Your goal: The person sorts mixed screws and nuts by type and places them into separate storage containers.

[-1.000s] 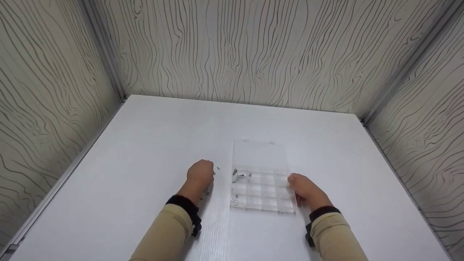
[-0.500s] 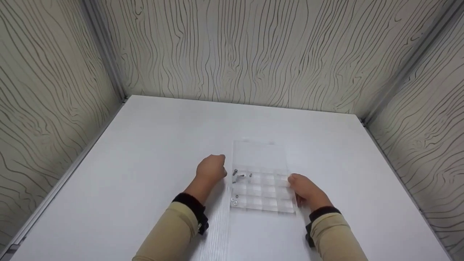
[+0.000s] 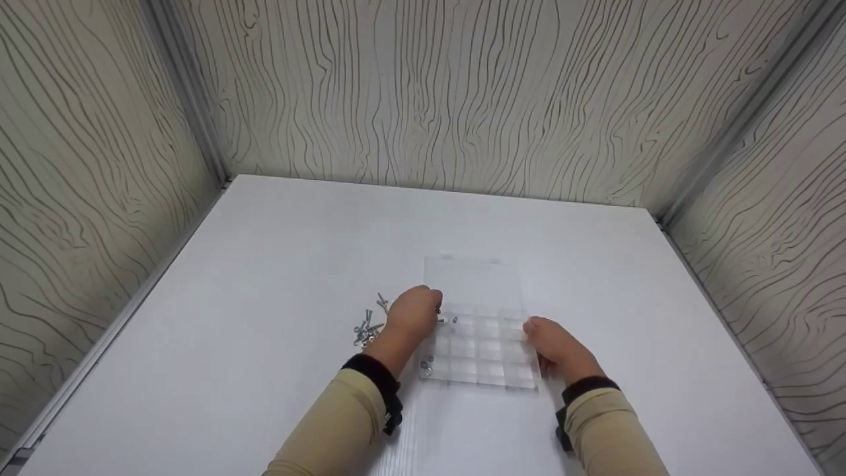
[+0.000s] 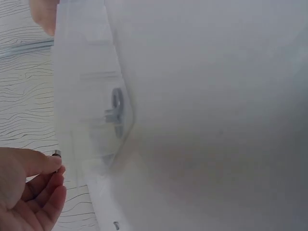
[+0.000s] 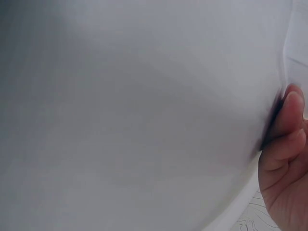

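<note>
A clear plastic compartment box [image 3: 489, 380] lies on the white table with its lid [image 3: 472, 281] laid back at the far side. My left hand [image 3: 413, 314] is over the box's far left corner. Between its thumb and fingertips it pinches a small metal screw [image 4: 57, 153], of which only the end shows. My right hand [image 3: 562, 344] grips the box's right edge, thumb on top; its curled fingers [image 5: 288, 113] rest at the side by the table. Washers [image 3: 427, 370] lie in the near left compartment, and a small metal piece [image 3: 455, 320] in the far row.
Left of the box is a loose pile of screws and nuts [image 3: 365, 330], partly behind my left wrist, with another screw [image 3: 382, 301] beyond it. Wood-patterned panels [image 3: 423, 92] enclose the white table [image 3: 297, 244] at the back and sides.
My left hand has moved right, from beside the pile to over the box's left corner, uncovering the pile and hiding the pieces in that corner. My right hand and the box have stayed put.
</note>
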Tool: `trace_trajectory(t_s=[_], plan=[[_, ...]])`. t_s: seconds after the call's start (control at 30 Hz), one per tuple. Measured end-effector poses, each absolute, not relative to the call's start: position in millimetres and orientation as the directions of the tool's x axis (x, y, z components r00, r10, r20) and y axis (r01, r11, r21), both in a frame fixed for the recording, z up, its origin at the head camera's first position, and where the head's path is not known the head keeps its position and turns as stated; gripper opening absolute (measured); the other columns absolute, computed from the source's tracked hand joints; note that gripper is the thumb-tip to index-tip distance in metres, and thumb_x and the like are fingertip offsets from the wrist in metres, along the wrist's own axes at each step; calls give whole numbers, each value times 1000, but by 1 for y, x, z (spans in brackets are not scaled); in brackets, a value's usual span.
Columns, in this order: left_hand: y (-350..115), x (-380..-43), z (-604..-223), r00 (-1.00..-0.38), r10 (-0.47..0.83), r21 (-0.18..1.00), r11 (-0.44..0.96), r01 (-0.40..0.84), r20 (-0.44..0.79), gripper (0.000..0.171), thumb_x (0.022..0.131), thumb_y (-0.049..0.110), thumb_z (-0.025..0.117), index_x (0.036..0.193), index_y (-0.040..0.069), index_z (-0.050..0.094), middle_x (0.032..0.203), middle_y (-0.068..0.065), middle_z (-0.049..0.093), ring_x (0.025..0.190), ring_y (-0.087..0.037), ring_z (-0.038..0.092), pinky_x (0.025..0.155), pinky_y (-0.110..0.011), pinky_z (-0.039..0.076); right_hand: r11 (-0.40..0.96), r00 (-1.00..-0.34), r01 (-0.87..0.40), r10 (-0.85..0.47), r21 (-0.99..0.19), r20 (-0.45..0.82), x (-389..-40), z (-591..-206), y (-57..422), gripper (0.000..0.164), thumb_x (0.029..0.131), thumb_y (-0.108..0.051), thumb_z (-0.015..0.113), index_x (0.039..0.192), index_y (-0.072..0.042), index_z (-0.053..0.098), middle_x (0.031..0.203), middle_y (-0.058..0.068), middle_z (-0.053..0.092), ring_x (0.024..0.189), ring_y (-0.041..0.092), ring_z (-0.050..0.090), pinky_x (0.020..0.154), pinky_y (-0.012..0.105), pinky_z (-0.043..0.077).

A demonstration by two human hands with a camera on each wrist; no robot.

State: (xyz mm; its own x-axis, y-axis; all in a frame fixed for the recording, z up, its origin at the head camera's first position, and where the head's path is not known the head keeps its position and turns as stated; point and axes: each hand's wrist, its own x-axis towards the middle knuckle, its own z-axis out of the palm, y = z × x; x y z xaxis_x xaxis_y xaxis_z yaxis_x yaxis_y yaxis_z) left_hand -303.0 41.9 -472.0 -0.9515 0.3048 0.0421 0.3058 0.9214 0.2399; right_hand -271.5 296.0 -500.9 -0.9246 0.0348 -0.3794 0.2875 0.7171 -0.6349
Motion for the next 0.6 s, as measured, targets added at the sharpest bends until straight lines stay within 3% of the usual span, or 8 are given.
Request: trace_trajectory(t_s=[0.3,0.6], plan=[[47,-302,-477,-963,270,219,939,265,10,23,86,15,60,109,14,63,101,-3,65,97,-18,60,83,-31,50,689,-924,296,33,-661,-380,-272,-502,296,31,98,-27,26,95,-5,48,49,8,46,37,20,48,34,28,40],[40,-303,-473,-963,269,255,930,263,14,20,88,14,57,107,13,64,99,-4,65,96,-18,61,83,-31,50,719,-939,244,8,-650,-343,-272,-502,297,31,98,-26,25,94,-4,48,48,9,48,37,20,49,34,30,41]])
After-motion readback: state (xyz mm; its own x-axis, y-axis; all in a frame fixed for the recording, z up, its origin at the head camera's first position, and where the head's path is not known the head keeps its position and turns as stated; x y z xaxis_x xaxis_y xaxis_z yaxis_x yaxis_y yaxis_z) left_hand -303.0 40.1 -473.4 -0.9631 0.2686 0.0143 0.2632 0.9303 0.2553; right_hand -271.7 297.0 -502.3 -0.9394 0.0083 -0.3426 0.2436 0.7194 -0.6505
